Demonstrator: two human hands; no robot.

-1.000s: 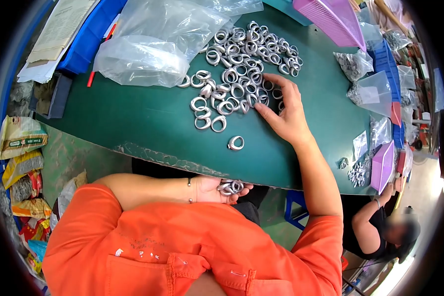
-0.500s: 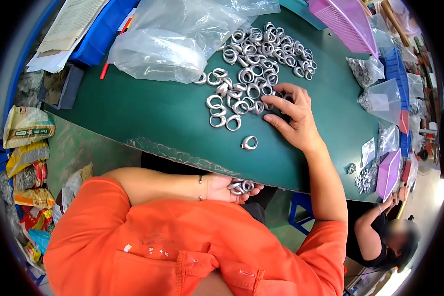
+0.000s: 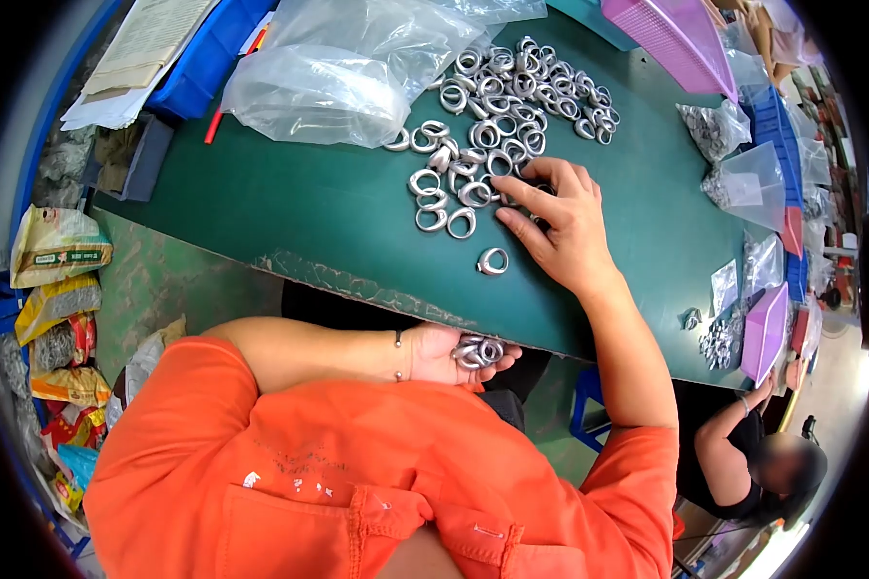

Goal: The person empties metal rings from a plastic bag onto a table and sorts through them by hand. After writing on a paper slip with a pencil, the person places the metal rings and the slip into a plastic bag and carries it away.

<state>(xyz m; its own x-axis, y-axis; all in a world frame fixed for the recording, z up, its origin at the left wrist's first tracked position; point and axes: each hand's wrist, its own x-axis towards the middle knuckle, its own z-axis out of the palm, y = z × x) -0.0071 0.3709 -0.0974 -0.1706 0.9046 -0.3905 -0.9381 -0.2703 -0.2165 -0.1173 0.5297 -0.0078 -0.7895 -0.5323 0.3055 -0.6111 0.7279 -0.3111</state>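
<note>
Left hand (image 3: 436, 357) lay palm up near the tabletop (image 3: 357, 222) edge, its grip loosely curled about a few rings (image 3: 469, 352). Right hand (image 3: 567, 230): thumb and forefinger apart beside the main pile (image 3: 526, 87). I judged little done; most lay ungathered. Rings: smooth, grey, metallic, unevenly thick. Bag (image 3: 314, 92): clear, crumpled plastic.

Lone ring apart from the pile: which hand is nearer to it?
Right. The right hand is just beyond and to the right of the lone ring, beside the pile; the left hand is on the near side, at the table edge, cupping rings.
</note>
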